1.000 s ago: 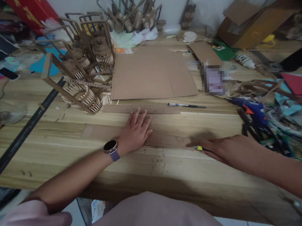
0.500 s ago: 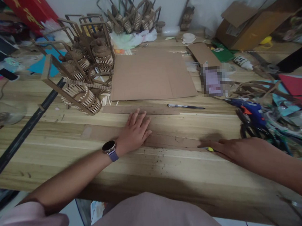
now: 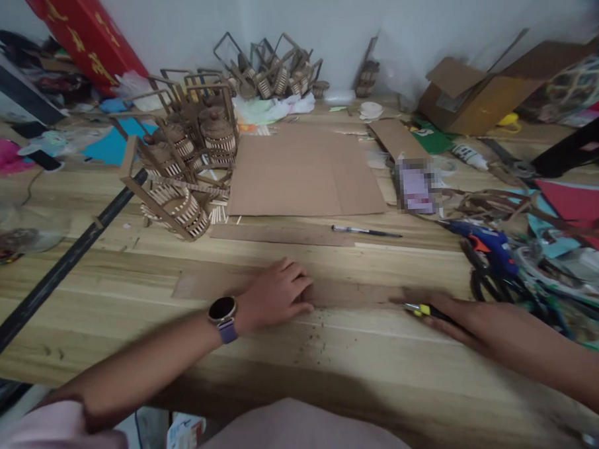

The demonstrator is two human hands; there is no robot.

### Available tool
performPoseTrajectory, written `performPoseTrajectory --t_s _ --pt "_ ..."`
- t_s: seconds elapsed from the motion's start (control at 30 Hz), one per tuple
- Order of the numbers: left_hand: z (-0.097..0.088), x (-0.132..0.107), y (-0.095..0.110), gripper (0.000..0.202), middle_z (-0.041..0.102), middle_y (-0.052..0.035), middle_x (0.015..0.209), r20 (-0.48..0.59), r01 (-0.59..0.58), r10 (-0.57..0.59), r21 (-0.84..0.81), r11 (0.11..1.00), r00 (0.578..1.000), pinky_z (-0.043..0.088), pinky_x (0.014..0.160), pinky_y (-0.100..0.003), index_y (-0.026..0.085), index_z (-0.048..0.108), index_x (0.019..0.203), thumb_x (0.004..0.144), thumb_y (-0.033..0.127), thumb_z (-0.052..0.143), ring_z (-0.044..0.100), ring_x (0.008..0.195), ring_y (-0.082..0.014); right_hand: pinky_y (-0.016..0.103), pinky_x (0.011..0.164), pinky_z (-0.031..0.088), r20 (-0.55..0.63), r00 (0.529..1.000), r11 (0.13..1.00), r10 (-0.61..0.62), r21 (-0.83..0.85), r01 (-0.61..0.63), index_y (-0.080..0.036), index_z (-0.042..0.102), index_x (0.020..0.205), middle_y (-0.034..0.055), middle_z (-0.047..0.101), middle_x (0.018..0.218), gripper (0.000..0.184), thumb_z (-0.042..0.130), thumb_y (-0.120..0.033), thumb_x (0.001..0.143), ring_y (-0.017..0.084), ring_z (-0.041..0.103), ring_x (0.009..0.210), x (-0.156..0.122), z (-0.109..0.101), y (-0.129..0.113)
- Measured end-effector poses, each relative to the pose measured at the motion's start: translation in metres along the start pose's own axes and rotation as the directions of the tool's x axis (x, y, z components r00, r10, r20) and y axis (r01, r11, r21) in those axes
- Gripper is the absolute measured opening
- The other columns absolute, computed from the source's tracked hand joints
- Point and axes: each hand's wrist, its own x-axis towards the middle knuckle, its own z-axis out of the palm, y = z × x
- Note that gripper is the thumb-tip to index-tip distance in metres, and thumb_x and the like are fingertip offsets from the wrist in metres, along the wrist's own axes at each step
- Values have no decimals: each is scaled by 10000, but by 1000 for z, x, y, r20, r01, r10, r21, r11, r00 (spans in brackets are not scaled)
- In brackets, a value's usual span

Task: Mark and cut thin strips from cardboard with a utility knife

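A long cardboard strip (image 3: 352, 294) lies on the wooden table in front of me. My left hand (image 3: 275, 295), with a watch at the wrist, rests palm down on its middle, fingers slightly bent and apart, gripping nothing. At the strip's right end my right hand (image 3: 462, 320) is closed around a yellow-and-black utility knife (image 3: 422, 310). The knife's metal tip points left, close to the strip's lower edge; whether it touches cannot be made out. Small dark crumbs lie on the wood just below the strip.
Behind are a second cardboard strip (image 3: 280, 235), a pen (image 3: 366, 231) and a large cardboard sheet (image 3: 302, 175). Small stick-built baskets with handles (image 3: 179, 206) stand at left. A blue glue gun (image 3: 483, 236) and tangled material lie at right, near an open carton (image 3: 477, 97).
My left hand's fingers have gone from spread flat to more bent. More of the knife now shows in my right hand. The camera view has tilted upward.
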Motion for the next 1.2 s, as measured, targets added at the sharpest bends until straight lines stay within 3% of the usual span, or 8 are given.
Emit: performPoseTrajectory --t_s 0.1,0.23,0.37,0.47,0.57,0.7,0.9,1.2 --pt "6 26 17 384 639 -105 1094 36 -5 4 29 1000 999 462 954 -392 132 679 1118 897 441 734 547 1059 -271 373 609 560 43 999 1000 -8 30 7 -265 647 1229 67 799 894 401 347 -421 1014 291 765 751 18 -9 -20" --pt "9 43 25 342 656 -101 1142 4 -5 5 -11 1000 1000 459 991 -390 145 670 1151 944 417 678 543 1093 -265 366 591 525 85 996 1000 -2 -3 2 -246 662 1086 71 785 860 360 360 -427 1012 297 755 734 38 -23 -42" --pt "-5 32 -1 296 672 -94 1205 -160 155 -165 -72 985 973 437 1061 -403 137 624 1264 1049 241 448 547 1139 -242 358 604 509 90 996 1000 -7 -20 9 -229 645 1078 82 783 903 344 357 -409 1024 298 758 774 53 -30 -59" --pt "-16 16 -26 340 666 -114 1218 -216 256 -261 -51 965 941 447 1070 -442 125 621 1274 1053 221 381 552 1160 -260 349 603 488 126 991 999 -49 -16 51 -220 627 1149 86 784 920 342 352 -385 1031 294 757 780 65 -34 -76" --pt "-17 6 -36 374 624 -147 1319 -200 226 -217 22 974 955 391 1146 -477 97 593 1322 1053 250 382 495 1305 -289 305 573 435 128 983 991 -131 1 132 -228 604 1214 74 784 920 333 355 -356 1034 256 748 751 81 -39 -98" --pt "-2 5 -34 462 473 -185 1528 -131 185 -169 126 974 977 279 1210 -553 89 508 1433 1059 340 404 305 1492 -355 275 539 363 144 974 984 -175 -7 178 -219 625 1121 67 779 900 289 384 -348 1029 224 729 725 99 -47 -124" --pt "15 7 -34 544 361 -212 1604 -69 203 -195 152 967 978 233 1216 -583 77 458 1482 1060 416 402 238 1520 -395 281 545 378 236 956 983 -176 -14 185 -214 631 1131 74 785 958 282 388 -305 1021 226 738 780 112 -54 -142" --pt "11 8 -31 550 356 -199 1611 -63 218 -211 147 965 975 221 1221 -573 90 458 1491 1057 425 408 218 1528 -396 295 525 376 320 938 981 -135 -90 172 -239 594 1264 65 788 1026 329 366 -321 1042 267 753 845 118 -56 -147"
